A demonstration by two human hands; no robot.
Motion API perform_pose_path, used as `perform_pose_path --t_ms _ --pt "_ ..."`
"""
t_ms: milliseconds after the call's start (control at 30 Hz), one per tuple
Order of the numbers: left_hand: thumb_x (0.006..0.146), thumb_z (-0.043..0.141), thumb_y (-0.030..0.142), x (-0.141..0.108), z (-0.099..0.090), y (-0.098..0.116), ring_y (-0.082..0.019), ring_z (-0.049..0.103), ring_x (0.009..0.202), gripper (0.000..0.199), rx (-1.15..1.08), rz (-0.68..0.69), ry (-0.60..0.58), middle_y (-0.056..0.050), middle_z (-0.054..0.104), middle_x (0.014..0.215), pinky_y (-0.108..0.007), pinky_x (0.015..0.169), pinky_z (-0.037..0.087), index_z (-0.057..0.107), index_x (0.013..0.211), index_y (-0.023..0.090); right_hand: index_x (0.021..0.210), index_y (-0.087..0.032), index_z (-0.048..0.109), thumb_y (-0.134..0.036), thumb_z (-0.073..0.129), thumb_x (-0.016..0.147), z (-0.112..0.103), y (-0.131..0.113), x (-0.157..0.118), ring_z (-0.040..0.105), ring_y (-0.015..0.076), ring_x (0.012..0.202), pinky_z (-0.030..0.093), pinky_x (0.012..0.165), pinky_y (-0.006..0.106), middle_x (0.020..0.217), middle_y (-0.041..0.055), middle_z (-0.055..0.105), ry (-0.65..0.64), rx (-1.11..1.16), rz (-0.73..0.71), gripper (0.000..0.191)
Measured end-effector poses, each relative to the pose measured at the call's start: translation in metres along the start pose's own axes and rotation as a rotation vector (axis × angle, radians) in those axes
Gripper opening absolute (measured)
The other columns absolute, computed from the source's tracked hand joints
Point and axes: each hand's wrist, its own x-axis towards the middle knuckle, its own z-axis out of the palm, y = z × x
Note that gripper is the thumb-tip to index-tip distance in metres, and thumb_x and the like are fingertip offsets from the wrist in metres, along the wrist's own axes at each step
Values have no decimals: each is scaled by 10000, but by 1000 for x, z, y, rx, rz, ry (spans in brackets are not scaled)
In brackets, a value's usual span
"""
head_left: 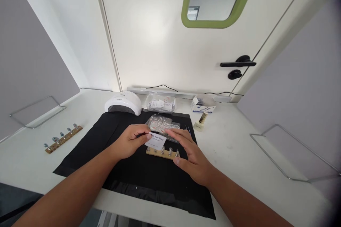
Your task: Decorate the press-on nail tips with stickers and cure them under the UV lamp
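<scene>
My left hand (134, 140) pinches the upper left corner of a white alcohol pad packet (155, 141), its printed side facing me. On the packet's other side, my right hand (190, 154) has thumb and fingers apart, fingertips close to the packet's upper right corner. Just below the packet, a wooden nail tip stand (162, 153) holds several clear tips on the black mat (133, 175). Behind it lie clear sheets of nail decorations (160, 124), partly covered by the packet and my right fingers.
A white nail lamp (124, 102) stands at the back left, beside a clear tray of packets (160, 104). Farther right are a box of alcohol pads (203, 104), a polish bottle (201, 122) and tweezers (189, 130). Another tip stand (64, 139) lies left.
</scene>
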Motion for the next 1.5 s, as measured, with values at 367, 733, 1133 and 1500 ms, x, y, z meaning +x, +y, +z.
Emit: perform_pose_path --t_ms 367,733,1133,1500 --pt "953 499 193 1 11 22 -135 451 711 205 221 266 -150 -15 534 691 -287 697 373 573 767 148 907 -246 633 -183 602 801 11 -25 6 537 202 856 456 768 376 822 19 602 103 5 172 127" --pt "930 487 170 -1 24 25 -149 466 693 122 240 382 -156 -28 557 714 -299 663 379 552 827 163 696 -201 500 -82 521 807 16 -27 8 473 163 715 400 678 333 653 -8 547 111 -168 -9 164" --pt "931 503 169 -4 25 23 -142 460 656 146 239 406 -169 -32 580 688 -300 645 378 562 797 156 729 -178 540 -137 473 889 17 -38 3 433 175 734 308 724 371 685 18 565 38 -479 -131 178" --pt "946 477 175 -8 29 25 -123 421 584 142 344 442 -124 -3 517 641 -268 557 320 578 847 164 702 -169 495 -133 435 890 15 -38 2 401 168 723 291 716 365 686 21 535 12 -577 -180 201"
